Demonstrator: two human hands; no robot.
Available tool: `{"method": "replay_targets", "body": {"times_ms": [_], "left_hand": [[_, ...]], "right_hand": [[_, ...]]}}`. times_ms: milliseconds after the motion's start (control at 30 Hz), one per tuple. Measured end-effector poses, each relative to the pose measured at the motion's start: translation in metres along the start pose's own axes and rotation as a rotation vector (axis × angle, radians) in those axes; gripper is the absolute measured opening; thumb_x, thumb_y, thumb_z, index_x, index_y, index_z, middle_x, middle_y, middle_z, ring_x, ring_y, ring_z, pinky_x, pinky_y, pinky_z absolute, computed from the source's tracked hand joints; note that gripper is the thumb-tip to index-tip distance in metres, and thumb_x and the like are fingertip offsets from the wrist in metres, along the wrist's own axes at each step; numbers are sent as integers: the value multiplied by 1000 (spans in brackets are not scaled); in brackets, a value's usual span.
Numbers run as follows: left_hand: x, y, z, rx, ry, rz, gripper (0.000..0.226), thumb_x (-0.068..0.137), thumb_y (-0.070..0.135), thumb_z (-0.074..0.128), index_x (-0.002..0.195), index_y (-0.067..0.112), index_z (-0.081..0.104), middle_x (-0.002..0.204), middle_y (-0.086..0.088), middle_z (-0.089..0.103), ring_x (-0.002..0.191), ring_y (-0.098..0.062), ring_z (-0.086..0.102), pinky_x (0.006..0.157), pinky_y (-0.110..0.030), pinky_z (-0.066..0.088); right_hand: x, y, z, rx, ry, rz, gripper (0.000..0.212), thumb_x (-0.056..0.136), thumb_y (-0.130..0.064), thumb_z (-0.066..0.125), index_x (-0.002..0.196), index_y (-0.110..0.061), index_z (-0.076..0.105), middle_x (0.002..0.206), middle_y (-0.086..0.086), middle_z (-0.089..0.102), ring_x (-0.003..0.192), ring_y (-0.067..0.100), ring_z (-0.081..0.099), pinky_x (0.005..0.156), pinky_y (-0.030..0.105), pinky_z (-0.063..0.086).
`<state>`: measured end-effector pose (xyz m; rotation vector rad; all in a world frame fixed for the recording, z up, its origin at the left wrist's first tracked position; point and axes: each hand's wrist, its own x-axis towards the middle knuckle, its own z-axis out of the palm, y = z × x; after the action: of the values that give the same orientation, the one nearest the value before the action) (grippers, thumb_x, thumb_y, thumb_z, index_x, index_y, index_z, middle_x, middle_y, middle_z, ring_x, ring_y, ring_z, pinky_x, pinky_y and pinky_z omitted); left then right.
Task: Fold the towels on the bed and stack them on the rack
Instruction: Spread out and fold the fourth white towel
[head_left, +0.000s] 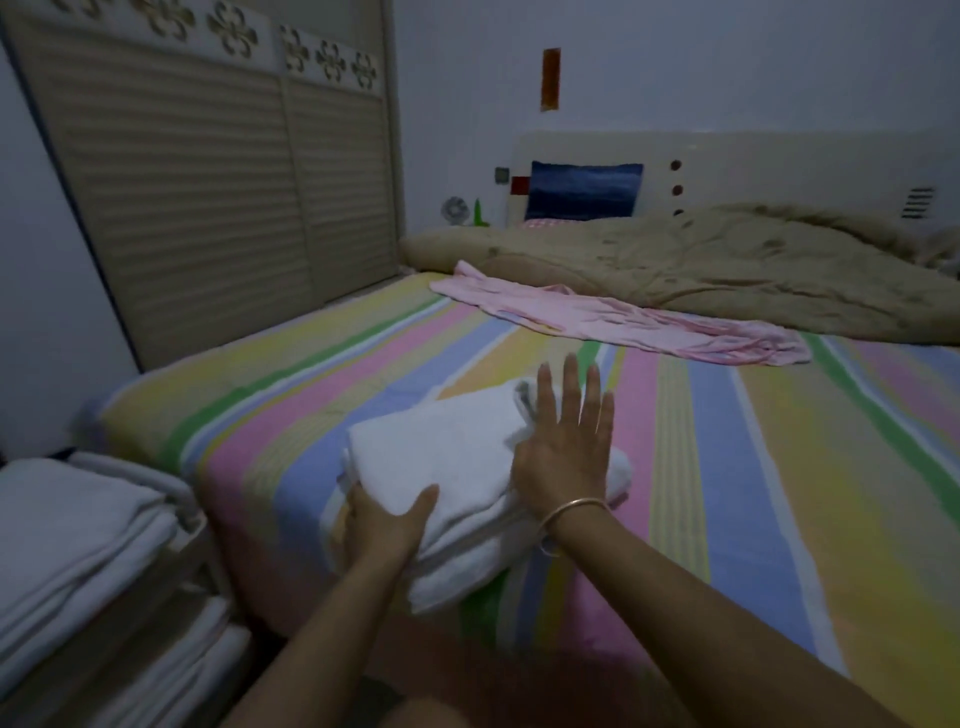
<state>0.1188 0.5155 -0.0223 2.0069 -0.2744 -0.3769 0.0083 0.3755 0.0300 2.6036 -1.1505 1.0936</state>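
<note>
Towels (78, 525) are sitting folded on the rack (205, 571), so part is done. One white towel (441, 457) is lying folded near the bed (727, 467) edge; the left hand (384, 519) is gripping its corner, the right hand (566, 452) pressing flat, its grip holding nothing. A pink cloth (623, 322) is waiting unfolded.

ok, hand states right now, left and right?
Left hand: holding the towel at its near edge, thumb on top.
Right hand: open, fingers straight, flat on the towel.
</note>
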Motion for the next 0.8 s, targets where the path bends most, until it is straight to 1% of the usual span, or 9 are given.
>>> {"method": "replay_targets", "body": {"times_ms": [67, 167, 267, 367, 433, 467, 533, 633, 800], "left_hand": [[2, 1, 2, -22, 10, 12, 129, 54, 72, 66, 154, 16, 8, 157, -13, 25, 141, -33, 30, 113, -44, 29], [1, -1, -2, -31, -13, 26, 128, 52, 74, 66, 154, 21, 9, 156, -11, 27, 139, -33, 32, 112, -43, 31], [4, -2, -4, -75, -31, -28, 141, 33, 85, 58, 153, 24, 14, 153, -10, 33, 135, -35, 37, 108, -50, 36], [8, -7, -7, -163, -39, -156, 140, 26, 87, 67, 146, 25, 31, 146, -10, 42, 125, -37, 48, 97, -53, 47], [-2, -7, -11, -297, -113, -279, 97, 40, 81, 76, 121, 33, 54, 121, -9, 62, 99, -33, 63, 73, -47, 57], [-9, -6, -14, -362, -186, -360, 68, 55, 74, 75, 106, 34, 57, 108, -10, 66, 87, -31, 64, 63, -41, 55], [-11, -9, -18, -410, -316, -421, 42, 70, 63, 72, 96, 33, 57, 99, -14, 68, 76, -29, 63, 57, -34, 51], [-8, -5, -25, -430, -382, -387, 45, 72, 59, 74, 104, 31, 60, 98, -13, 70, 73, -27, 64, 55, -31, 51], [-9, 10, -34, -459, -374, -324, 53, 67, 54, 78, 109, 26, 62, 105, -8, 71, 98, -28, 66, 80, -41, 56]], "right_hand": [[14, 7, 5, -67, 53, -148, 74, 76, -25, 35, 149, -16, 31, 158, 11, 17, 147, 33, 5, 117, 48, -3], [23, 24, 12, -304, -320, -351, 61, 91, -41, 17, 135, -18, 52, 145, 10, 45, 142, 31, 25, 115, 52, -1], [26, 33, 2, -428, -651, -101, 64, 96, -55, 16, 119, -18, 63, 125, 7, 61, 121, 27, 50, 115, 54, 7], [41, 37, -6, -448, -586, 0, 59, 98, -54, 22, 125, -16, 58, 128, 8, 58, 117, 27, 54, 107, 48, 30], [56, 48, -3, -367, -518, 86, 60, 97, -56, 28, 127, -13, 55, 128, 10, 57, 117, 30, 53, 101, 44, 38], [61, 54, 0, -298, -547, 136, 64, 94, -60, 32, 130, -10, 52, 131, 13, 54, 119, 31, 50, 99, 42, 40], [66, 69, 8, -84, -716, 248, 78, 90, -65, 41, 138, -4, 41, 140, 19, 46, 126, 34, 45, 100, 39, 39], [61, 82, 19, 269, -913, 456, 89, 85, -61, 56, 142, 4, 34, 147, 22, 37, 131, 35, 41, 101, 35, 35], [53, 78, 36, 276, -885, 481, 102, 72, -66, 67, 140, 4, 37, 141, 22, 45, 124, 37, 48, 97, 39, 41]]}}
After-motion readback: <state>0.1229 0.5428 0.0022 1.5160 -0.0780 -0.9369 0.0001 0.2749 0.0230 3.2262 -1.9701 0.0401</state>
